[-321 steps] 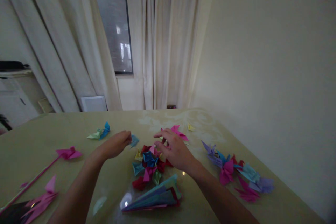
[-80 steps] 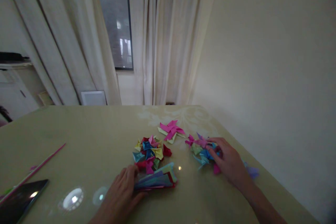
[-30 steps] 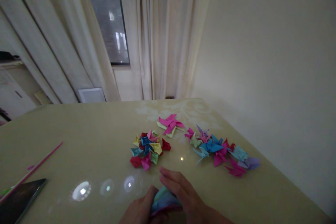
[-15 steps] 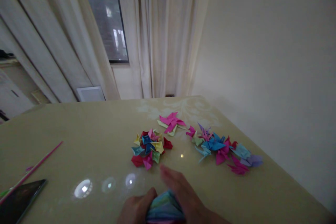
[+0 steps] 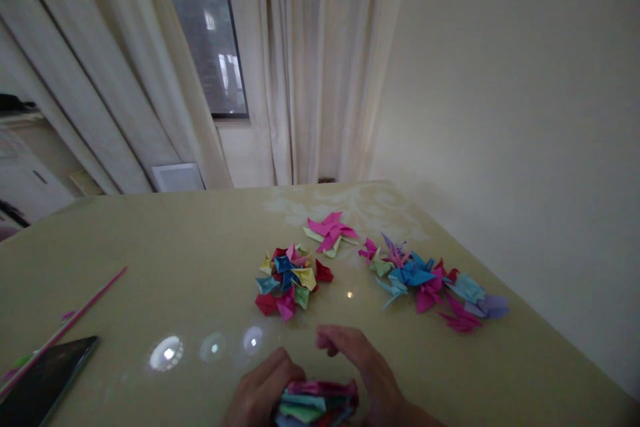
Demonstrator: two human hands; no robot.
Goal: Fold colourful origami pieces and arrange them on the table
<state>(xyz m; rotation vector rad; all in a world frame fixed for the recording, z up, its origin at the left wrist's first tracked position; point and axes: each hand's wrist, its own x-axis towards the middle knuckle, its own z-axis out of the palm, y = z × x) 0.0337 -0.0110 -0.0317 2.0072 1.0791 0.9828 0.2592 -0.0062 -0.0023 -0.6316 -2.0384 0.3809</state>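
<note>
At the bottom edge, both of my hands hold a stack of coloured paper sheets (image 5: 315,403) near the table's front. My left hand (image 5: 260,393) grips its left side, fingers curled round it. On the stack's right side my right hand (image 5: 365,373) has its fingers bent over the top. Beyond them lies a pile of small folded paper pieces (image 5: 290,280) in red, blue, yellow and pink. A pink and pale green pinwheel (image 5: 330,232) lies further back. To the right stretches a row of folded paper cranes (image 5: 430,280).
The glossy beige table (image 5: 175,253) reflects ceiling lights. A dark phone (image 5: 45,380) and a pink stick (image 5: 75,310) lie at the left. A cream wall runs close along the table's right edge. Curtains and a window stand behind.
The stack has turned so its edge faces me, and my hands have drawn it lower and closer. The camera has shifted slightly. The folded pieces have not moved.
</note>
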